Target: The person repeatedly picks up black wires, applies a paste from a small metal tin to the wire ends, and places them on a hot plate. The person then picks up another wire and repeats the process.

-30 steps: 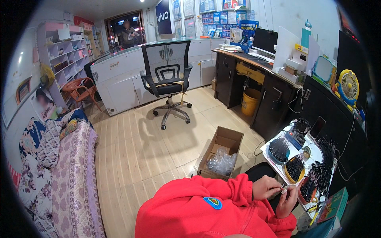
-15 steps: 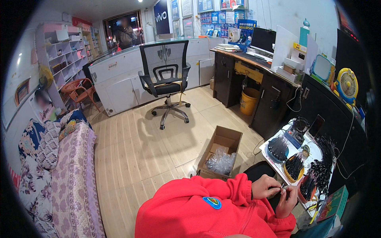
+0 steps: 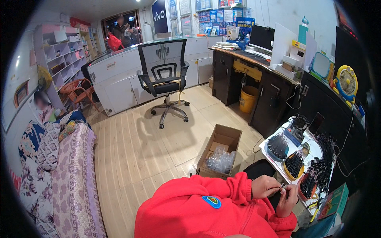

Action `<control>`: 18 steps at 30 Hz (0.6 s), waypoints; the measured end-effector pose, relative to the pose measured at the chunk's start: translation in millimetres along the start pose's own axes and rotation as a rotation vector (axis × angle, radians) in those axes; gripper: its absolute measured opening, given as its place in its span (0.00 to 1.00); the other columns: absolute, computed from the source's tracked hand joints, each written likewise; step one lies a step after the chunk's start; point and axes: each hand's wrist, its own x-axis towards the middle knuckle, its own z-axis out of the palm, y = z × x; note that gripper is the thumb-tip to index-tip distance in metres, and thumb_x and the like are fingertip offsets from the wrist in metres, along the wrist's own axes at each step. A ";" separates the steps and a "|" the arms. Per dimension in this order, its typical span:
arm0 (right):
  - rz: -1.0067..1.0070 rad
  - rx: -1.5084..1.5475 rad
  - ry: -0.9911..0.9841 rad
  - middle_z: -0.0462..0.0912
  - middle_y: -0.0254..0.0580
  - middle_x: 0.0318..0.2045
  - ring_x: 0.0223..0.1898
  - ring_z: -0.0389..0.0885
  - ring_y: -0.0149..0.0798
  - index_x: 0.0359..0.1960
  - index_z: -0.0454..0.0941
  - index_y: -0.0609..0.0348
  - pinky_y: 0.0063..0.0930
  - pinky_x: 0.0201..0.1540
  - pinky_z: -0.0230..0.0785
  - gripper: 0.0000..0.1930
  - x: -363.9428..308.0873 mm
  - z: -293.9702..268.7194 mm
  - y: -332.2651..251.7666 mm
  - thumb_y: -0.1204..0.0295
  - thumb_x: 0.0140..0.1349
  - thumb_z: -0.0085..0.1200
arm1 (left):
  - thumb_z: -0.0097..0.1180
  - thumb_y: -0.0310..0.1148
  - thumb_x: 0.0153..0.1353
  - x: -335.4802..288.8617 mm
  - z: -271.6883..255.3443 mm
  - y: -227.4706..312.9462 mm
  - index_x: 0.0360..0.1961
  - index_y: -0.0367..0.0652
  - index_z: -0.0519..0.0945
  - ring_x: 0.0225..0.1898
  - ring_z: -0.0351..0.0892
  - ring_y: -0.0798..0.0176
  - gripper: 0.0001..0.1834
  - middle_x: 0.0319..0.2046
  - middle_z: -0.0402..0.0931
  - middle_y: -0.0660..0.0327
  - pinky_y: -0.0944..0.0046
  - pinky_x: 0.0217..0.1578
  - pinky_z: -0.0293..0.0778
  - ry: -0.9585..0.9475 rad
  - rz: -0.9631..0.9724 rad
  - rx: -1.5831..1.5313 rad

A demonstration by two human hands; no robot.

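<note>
My left hand (image 3: 264, 187) and my right hand (image 3: 287, 200) meet at the near edge of a white table on my right. Both have their fingertips pinched together over a small thing, too tiny to make out. Just beyond my right hand, an orange bowl (image 3: 301, 194) holds thin black wire-like pieces. A yellow bowl (image 3: 292, 177) and a blue bowl (image 3: 274, 155) farther along hold similar black pieces. Beside them, a loose heap of black wires (image 3: 324, 158) spreads over the table's right side. Yellow-handled pliers (image 3: 314, 214) lie near my right hand.
An open cardboard box (image 3: 225, 137) with clear plastic bags (image 3: 221, 159) stands on the floor ahead. Beyond it are an office chair (image 3: 164, 75) and a white counter (image 3: 119, 85). Dark cabinets (image 3: 274, 105) line the right; a covered couch (image 3: 73, 174) runs along the left.
My hands stay pinched together in nearly the same place, with only slight finger movement. Behind the counter, a person in the doorway has shifted, and a red bag now shows beside them.
</note>
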 end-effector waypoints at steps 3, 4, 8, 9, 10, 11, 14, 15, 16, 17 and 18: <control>0.001 -0.002 -0.012 0.66 0.41 0.25 0.25 0.67 0.35 0.30 0.66 0.64 0.24 0.29 0.61 0.04 0.8 -0.9 -1.6 0.80 0.63 0.46 | 0.57 0.27 0.57 0.7 -1.7 1.8 0.36 0.37 0.77 0.25 0.76 0.49 0.06 0.22 0.73 0.53 0.56 0.24 0.71 -0.006 0.062 0.099; 0.018 0.001 -0.016 0.66 0.41 0.25 0.25 0.67 0.35 0.30 0.66 0.64 0.24 0.29 0.60 0.04 0.9 -1.1 -2.3 0.80 0.63 0.46 | 0.57 0.26 0.57 1.1 -2.3 2.2 0.35 0.37 0.77 0.24 0.76 0.49 0.06 0.22 0.73 0.54 0.56 0.24 0.70 -0.007 0.080 0.133; 0.080 0.044 -0.009 0.66 0.41 0.24 0.24 0.66 0.34 0.29 0.66 0.64 0.24 0.29 0.59 0.04 0.2 -0.6 -5.0 0.79 0.63 0.46 | 0.58 0.25 0.52 1.8 -3.8 1.9 0.36 0.35 0.76 0.23 0.75 0.50 0.09 0.21 0.71 0.55 0.56 0.23 0.70 -0.012 0.155 0.208; 0.083 0.044 -0.010 0.66 0.41 0.24 0.25 0.66 0.34 0.30 0.66 0.65 0.23 0.29 0.59 0.04 0.1 -0.4 -5.4 0.79 0.63 0.46 | 0.58 0.25 0.51 1.5 -4.1 1.5 0.36 0.35 0.76 0.23 0.75 0.50 0.10 0.22 0.71 0.55 0.57 0.22 0.70 -0.014 0.163 0.218; 0.095 0.056 -0.014 0.66 0.41 0.24 0.25 0.66 0.33 0.30 0.66 0.65 0.23 0.29 0.59 0.04 -0.1 -0.1 -5.5 0.79 0.64 0.45 | 0.58 0.24 0.50 1.1 -4.4 1.0 0.37 0.34 0.76 0.23 0.75 0.50 0.12 0.22 0.71 0.55 0.57 0.22 0.70 -0.015 0.173 0.229; 0.114 0.082 -0.015 0.67 0.41 0.24 0.25 0.65 0.32 0.30 0.66 0.65 0.23 0.29 0.59 0.05 -0.2 0.0 -5.5 0.79 0.64 0.45 | 0.58 0.24 0.49 0.8 -4.4 0.4 0.37 0.33 0.75 0.23 0.75 0.51 0.13 0.22 0.72 0.55 0.57 0.22 0.70 -0.017 0.183 0.239; 0.155 0.159 -0.015 0.67 0.38 0.25 0.26 0.65 0.29 0.30 0.66 0.65 0.21 0.29 0.59 0.05 -1.0 0.5 -4.1 0.78 0.65 0.45 | 0.56 0.24 0.47 -0.3 -4.2 -1.0 0.39 0.31 0.75 0.22 0.75 0.53 0.15 0.22 0.71 0.55 0.58 0.21 0.70 -0.015 0.248 0.311; 0.168 0.164 -0.010 0.68 0.38 0.25 0.26 0.65 0.29 0.30 0.67 0.65 0.21 0.29 0.60 0.05 -1.7 0.8 -3.2 0.78 0.65 0.45 | 0.56 0.25 0.47 -0.3 -3.8 -1.3 0.39 0.30 0.75 0.22 0.75 0.53 0.16 0.22 0.71 0.56 0.58 0.20 0.70 -0.001 0.282 0.350; 0.183 0.188 -0.010 0.69 0.38 0.25 0.26 0.66 0.28 0.30 0.67 0.65 0.21 0.29 0.61 0.05 -2.4 1.0 -2.1 0.78 0.64 0.46 | 0.55 0.25 0.47 -0.2 -3.4 -1.6 0.39 0.29 0.75 0.22 0.75 0.54 0.17 0.22 0.70 0.56 0.59 0.20 0.70 0.019 0.321 0.389; 0.198 0.211 -0.011 0.70 0.37 0.25 0.26 0.67 0.28 0.31 0.68 0.66 0.22 0.29 0.61 0.05 -3.2 1.5 -0.9 0.78 0.64 0.47 | 0.55 0.26 0.47 0.0 -3.2 -1.9 0.40 0.28 0.75 0.21 0.75 0.55 0.17 0.22 0.70 0.56 0.59 0.20 0.70 0.038 0.360 0.422; 0.241 0.275 -0.007 0.70 0.36 0.25 0.26 0.67 0.27 0.31 0.68 0.65 0.21 0.30 0.61 0.05 -4.2 2.2 0.3 0.77 0.65 0.47 | 0.55 0.26 0.47 0.3 -3.1 -2.3 0.40 0.27 0.75 0.21 0.75 0.56 0.18 0.22 0.70 0.56 0.60 0.19 0.70 0.041 0.380 0.447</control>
